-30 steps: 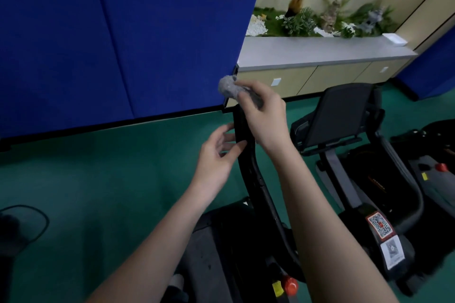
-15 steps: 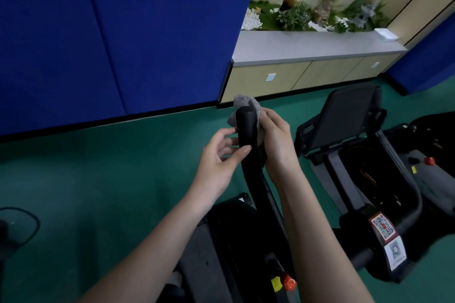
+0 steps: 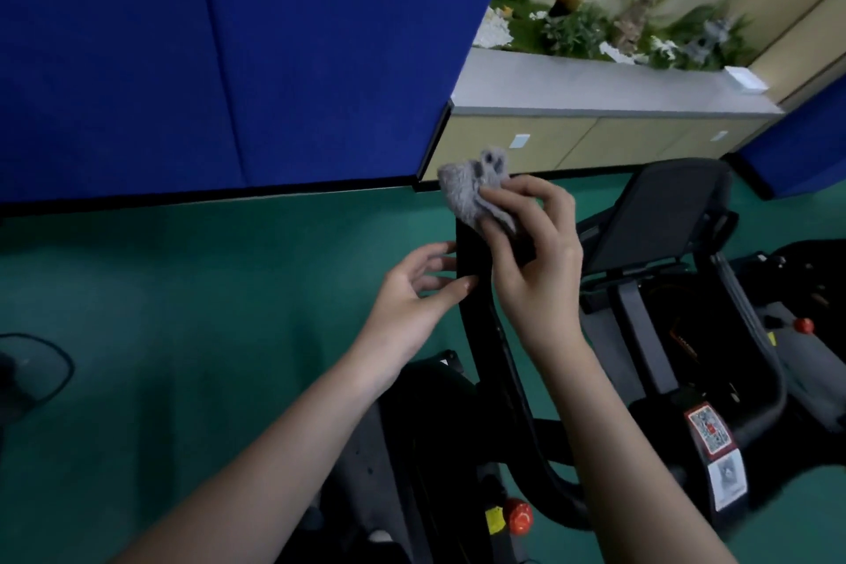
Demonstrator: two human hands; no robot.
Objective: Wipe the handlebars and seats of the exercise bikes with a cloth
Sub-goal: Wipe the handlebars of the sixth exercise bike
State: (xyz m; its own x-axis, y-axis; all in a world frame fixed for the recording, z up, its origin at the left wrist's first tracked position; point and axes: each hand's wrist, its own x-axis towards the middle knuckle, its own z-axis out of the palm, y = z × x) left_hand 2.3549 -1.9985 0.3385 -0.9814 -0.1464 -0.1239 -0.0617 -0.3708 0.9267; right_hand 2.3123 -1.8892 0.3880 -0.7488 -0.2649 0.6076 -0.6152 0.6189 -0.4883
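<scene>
A black upright handlebar (image 3: 476,316) of the exercise bike rises in front of me, its top end covered by a crumpled grey cloth (image 3: 471,190). My right hand (image 3: 533,261) pinches the cloth with thumb and fingers and holds it against the bar's top. My left hand (image 3: 414,293) is beside the bar on the left, fingers relaxed and spread, the thumb tip touching the bar. A second bike stands to the right, with a black padded seat back (image 3: 664,208).
Blue partition panels (image 3: 229,50) stand behind, on green floor (image 3: 183,311). A grey-topped cabinet (image 3: 595,92) with plants lies at the back right. Red knobs (image 3: 517,517) sit low on the bike frame. A QR sticker (image 3: 709,428) marks the right bike. A fan's rim (image 3: 27,362) shows at left.
My right hand slid down the bar with the cloth, then came back up to the bar's top. My left hand stayed beside the bar.
</scene>
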